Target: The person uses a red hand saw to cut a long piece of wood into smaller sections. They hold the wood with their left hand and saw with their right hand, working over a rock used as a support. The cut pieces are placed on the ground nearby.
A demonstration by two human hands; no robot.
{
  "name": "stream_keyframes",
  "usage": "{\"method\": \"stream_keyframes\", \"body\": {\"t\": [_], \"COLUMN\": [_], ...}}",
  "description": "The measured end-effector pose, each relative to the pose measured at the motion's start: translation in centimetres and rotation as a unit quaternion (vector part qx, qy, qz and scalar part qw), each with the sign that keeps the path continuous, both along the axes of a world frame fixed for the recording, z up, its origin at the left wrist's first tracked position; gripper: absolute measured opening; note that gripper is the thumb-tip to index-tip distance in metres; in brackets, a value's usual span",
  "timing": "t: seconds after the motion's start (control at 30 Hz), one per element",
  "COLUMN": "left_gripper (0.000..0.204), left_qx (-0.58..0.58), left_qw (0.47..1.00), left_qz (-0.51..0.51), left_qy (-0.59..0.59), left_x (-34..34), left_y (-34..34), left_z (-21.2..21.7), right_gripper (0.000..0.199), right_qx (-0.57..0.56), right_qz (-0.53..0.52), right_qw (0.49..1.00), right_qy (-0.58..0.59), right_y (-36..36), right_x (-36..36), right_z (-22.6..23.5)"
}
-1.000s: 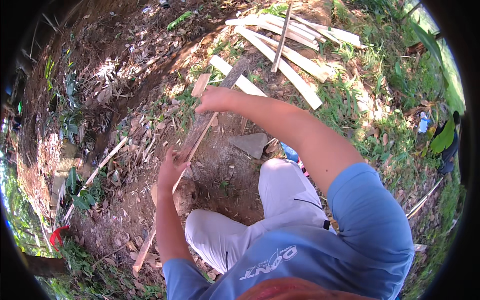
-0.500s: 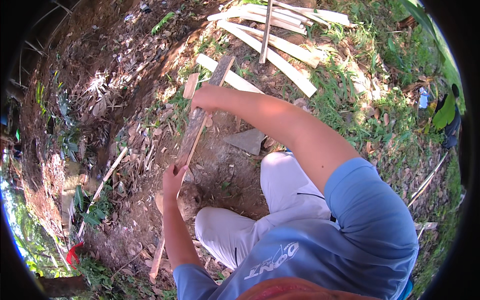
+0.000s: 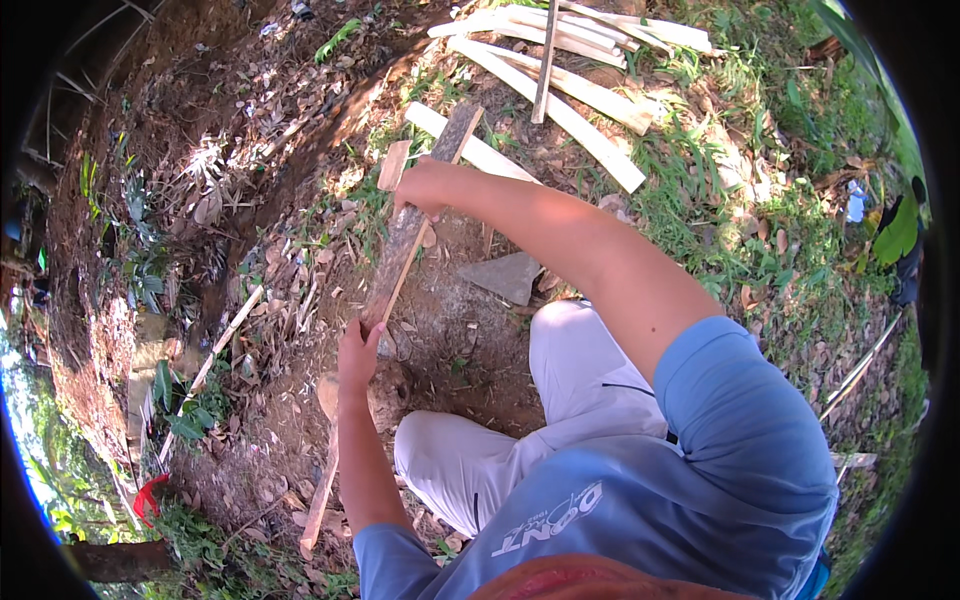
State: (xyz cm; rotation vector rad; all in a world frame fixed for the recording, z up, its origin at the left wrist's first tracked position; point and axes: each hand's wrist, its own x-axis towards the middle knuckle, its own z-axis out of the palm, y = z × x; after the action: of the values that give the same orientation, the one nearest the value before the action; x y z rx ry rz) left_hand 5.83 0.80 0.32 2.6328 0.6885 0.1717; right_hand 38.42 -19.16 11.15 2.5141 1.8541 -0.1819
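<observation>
Under the right hand (image 3: 425,190), the plank (image 3: 400,255) is partly hidden.

head cam | looks steeply down, close over ground (image 3: 250,200) (fisheye, edges bent)

Dark brown plank (image 3: 420,215); pale wood strips (image 3: 560,80); blue shirt (image 3: 720,470); white trousers (image 3: 560,400).

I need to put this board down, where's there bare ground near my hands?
Bare dirt lies between the flat grey stone, the dark board and your knee. Crowded: pale slats above, leaf litter left of the board, where your left hand grips.
</observation>
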Motion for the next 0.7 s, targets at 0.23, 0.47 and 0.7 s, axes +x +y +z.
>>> {"method": "stream_keyframes", "body": {"t": [0.23,0.47,0.7], "left_gripper": [0.072,0.07,0.065], "left_qx": [0.038,0.045,-0.04], "left_qw": [0.999,0.998,0.997], "left_qz": [-0.014,-0.036,-0.037], "left_qy": [-0.015,-0.036,-0.06], "left_x": [-0.4,-0.5,-0.1], "left_y": [-1.2,0.0,-0.7], "left_z": [0.2,-1.0,-0.2], "right_gripper": [0.051,0.058,0.059], "right_qx": [0.04,0.047,0.021], "right_qz": [-0.003,-0.009,-0.026], "right_qw": [0.999,0.998,0.999], "right_qy": [-0.027,-0.036,-0.028], "right_y": [-0.2,0.1,-0.4], "right_x": [-0.3,0.0,0.8], "right_z": [-0.3,-0.7,-1.8]}}
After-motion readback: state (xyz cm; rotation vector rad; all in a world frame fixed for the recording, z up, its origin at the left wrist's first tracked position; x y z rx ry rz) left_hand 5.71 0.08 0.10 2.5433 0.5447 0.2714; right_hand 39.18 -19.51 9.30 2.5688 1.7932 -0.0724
